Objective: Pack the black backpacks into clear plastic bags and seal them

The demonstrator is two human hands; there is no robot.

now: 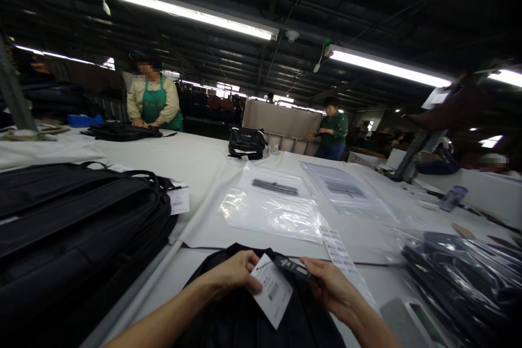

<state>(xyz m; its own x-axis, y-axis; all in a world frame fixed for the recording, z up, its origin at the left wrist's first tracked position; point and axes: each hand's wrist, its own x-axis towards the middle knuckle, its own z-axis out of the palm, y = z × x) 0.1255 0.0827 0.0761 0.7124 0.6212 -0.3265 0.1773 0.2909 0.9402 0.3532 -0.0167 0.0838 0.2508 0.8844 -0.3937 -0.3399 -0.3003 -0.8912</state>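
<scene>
A soft, round-topped black bag [236,321] is lying on the white table [204,160] — left hand [237,273] pinching an oblong white tag [274,298], right hand [328,284] gripping a dark strip [290,265]. Beyond, glossy clear sleeves [273,216] are lying flat.

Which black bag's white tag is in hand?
The bottom-centre bag: the left hand pinches its tag. The tag by the left-side bags has no hand on it.
</scene>
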